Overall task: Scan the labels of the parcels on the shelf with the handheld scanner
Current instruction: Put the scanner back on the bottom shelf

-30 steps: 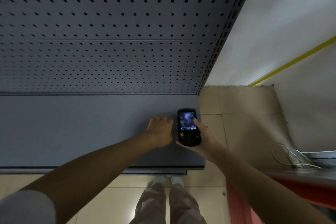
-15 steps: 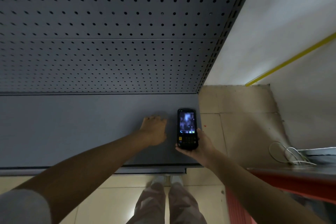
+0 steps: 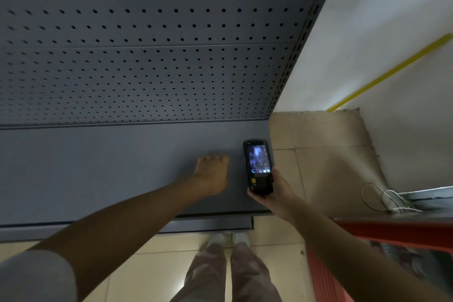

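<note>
My right hand (image 3: 270,193) holds a black handheld scanner (image 3: 258,165) by its keypad end, screen lit and facing up, over the right end of a grey metal shelf (image 3: 98,174). My left hand (image 3: 212,174) hangs palm down just left of the scanner, fingers curled downward, holding nothing. No parcel is in view on the shelf.
A grey pegboard back panel (image 3: 147,44) rises behind the shelf, with a slotted upright (image 3: 294,56) at its right edge. A white wall with a yellow strip (image 3: 389,73) stands to the right. White cables (image 3: 384,200) lie by a red-edged surface (image 3: 402,233). Beige floor tiles (image 3: 318,162) show below.
My left hand has drifted left, away from the scanner. My right thumb has come off the screen and the grip has slid down to the keypad end.
</note>
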The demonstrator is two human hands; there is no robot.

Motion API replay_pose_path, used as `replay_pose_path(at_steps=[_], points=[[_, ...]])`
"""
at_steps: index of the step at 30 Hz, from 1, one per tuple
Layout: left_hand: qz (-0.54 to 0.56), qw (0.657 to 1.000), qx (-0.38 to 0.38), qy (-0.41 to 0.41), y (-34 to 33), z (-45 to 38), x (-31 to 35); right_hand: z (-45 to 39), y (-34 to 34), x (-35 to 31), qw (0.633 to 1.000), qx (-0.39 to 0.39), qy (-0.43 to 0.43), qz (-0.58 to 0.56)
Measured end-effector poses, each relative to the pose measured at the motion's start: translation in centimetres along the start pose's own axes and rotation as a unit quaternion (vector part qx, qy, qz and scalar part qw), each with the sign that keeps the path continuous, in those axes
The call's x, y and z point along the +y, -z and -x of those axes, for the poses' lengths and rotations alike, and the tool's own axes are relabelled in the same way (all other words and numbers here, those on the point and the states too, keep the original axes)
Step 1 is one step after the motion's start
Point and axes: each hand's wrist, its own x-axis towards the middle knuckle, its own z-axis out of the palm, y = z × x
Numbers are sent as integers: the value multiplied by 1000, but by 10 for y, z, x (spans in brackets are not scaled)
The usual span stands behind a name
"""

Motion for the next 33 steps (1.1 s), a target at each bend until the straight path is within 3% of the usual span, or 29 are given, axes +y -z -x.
replay_pose_path(at_steps=[7,33], points=[[-1,1000,3,-2,1,4,-5,-3,3,4,1000,3,2,4],[-42,999,16,-1,-8,25,-15,11,10,18,981,50,10,185]])
